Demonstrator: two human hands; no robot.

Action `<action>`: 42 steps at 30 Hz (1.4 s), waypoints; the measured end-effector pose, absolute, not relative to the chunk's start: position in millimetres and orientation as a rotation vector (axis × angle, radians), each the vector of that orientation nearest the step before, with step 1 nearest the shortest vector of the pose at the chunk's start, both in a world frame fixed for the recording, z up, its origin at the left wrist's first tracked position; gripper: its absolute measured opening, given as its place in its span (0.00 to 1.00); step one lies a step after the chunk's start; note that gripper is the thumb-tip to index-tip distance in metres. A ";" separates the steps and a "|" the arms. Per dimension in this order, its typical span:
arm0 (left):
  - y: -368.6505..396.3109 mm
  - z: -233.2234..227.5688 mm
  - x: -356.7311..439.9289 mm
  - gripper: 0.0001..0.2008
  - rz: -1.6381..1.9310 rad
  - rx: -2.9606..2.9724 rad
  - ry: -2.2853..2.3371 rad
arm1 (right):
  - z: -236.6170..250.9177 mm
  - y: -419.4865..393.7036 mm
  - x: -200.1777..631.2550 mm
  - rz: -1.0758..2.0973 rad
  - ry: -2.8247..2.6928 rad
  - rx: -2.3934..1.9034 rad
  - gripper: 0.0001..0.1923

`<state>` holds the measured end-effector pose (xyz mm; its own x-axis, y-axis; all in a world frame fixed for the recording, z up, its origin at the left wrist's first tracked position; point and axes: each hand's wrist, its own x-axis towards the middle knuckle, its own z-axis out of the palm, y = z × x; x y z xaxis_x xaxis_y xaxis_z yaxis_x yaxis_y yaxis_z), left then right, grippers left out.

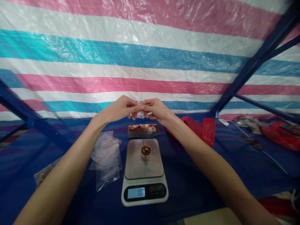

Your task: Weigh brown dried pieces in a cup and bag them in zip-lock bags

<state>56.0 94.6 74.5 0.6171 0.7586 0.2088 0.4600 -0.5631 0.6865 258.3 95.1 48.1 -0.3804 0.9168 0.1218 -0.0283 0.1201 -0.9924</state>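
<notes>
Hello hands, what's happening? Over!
Both hands, left hand and right hand, pinch small clear bag. Cup of nuts on scale. Nothing between.

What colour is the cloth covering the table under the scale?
Dark blue; the cloth shows plainly in the head view around the scale.

Both forearms bare to elbow, no sleeves in view. Left grip point(122, 109), right grip point(156, 110): bare, no gloves, rings, watch.

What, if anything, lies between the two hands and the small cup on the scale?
Nothing visible. The left hand and right hand pinch a clear bag above a card; the cup sits uncovered on the scale.
</notes>
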 end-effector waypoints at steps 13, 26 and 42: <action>94.9 73.2 54.1 0.13 0.556 2.266 0.917 | 39.5 100.5 254.4 1.185 -1.614 -0.872 0.22; 100.8 63.9 49.5 0.11 0.472 2.245 0.913 | 35.9 96.6 247.5 1.105 -1.695 -0.866 0.19; 101.6 60.7 56.8 0.14 0.657 2.299 0.992 | 30.9 103.6 248.7 1.077 -1.629 -0.840 0.26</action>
